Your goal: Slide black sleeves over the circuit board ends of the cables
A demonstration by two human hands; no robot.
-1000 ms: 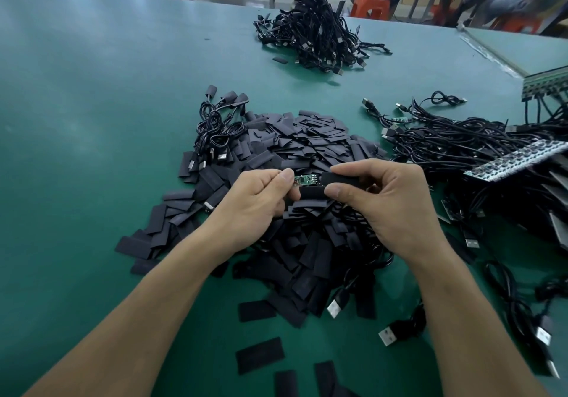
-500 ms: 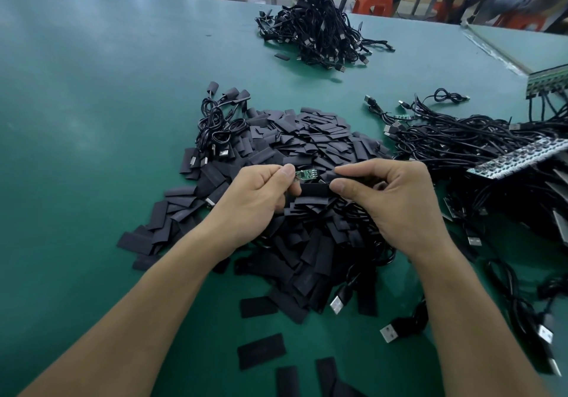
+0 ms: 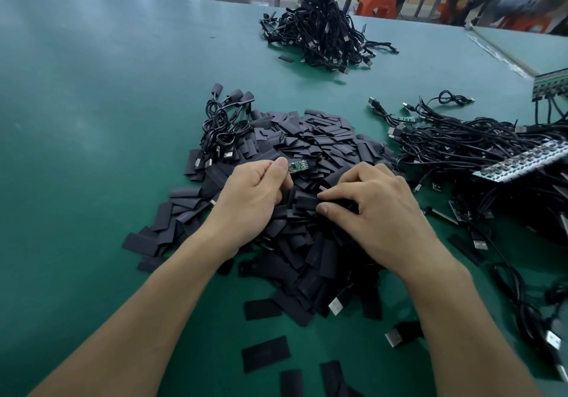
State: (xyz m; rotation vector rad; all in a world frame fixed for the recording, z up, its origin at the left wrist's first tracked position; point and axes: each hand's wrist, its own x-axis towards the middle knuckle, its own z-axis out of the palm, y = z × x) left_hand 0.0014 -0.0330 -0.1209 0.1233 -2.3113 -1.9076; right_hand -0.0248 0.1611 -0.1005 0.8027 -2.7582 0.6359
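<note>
My left hand [image 3: 252, 194] pinches the small green circuit board [image 3: 297, 166] at a cable's end; the board sticks out bare past my fingertips. My right hand [image 3: 368, 209] is down on the big pile of flat black sleeves [image 3: 325, 144], thumb and forefinger pinching one black sleeve [image 3: 307, 203] at the pile's near side. The sleeve and the board are apart, the sleeve lower and nearer to me. The held cable's run is hidden under my hands.
The green table [image 3: 92, 104] carries a tangle of bare cables with boards [image 3: 479, 148] at right, a cable heap [image 3: 322, 34] at the far side, and a few sleeved cables [image 3: 227, 120] left of the pile. Loose sleeves [image 3: 266, 355] lie near me. People sit beyond the table.
My right hand dropped from the board down onto the pile and now pinches a sleeve there. The left hand stayed, still holding the board, which is now fully bare.
</note>
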